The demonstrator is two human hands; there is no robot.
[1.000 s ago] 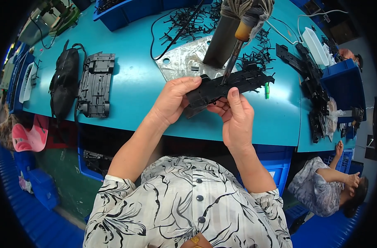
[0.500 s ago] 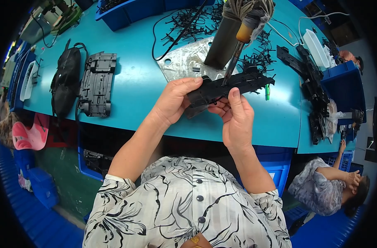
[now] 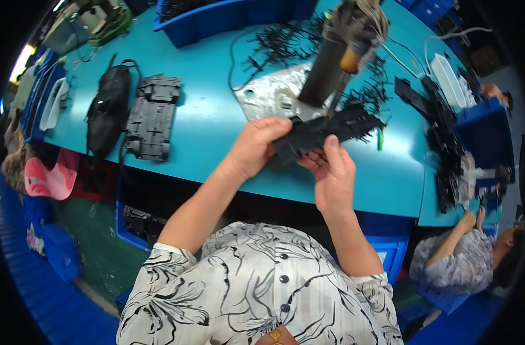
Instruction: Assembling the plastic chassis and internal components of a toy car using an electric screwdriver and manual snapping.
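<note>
A black plastic toy-car chassis [image 3: 308, 137] is held level between my two hands. My left hand [image 3: 255, 145] grips its left end, thumb on top. My right hand [image 3: 336, 178] pinches the near edge around the middle, thumb up and fingers curled beneath. Just above the chassis hangs a soldering iron [image 3: 350, 60] with a yellow-orange handle, tied with cloth to a dark metal post [image 3: 322, 77]. Its tip points down at the chassis; whether they touch I cannot tell. The post stands on a silvery metal plate [image 3: 262, 95].
Another chassis [image 3: 153, 118] and a black bag-like thing [image 3: 108, 109] lie on the turquoise table [image 3: 211, 75] to the left. Small black parts [image 3: 282, 43] are heaped behind the plate. Several black pieces [image 3: 441, 135] and a blue bin [image 3: 485, 132] are at right, near a seated person [image 3: 455, 259].
The view has shifted, moving the table's things rightward in the picture. Both hands still hold the chassis under the iron. The person at right has lowered a hand from the head toward the table.
</note>
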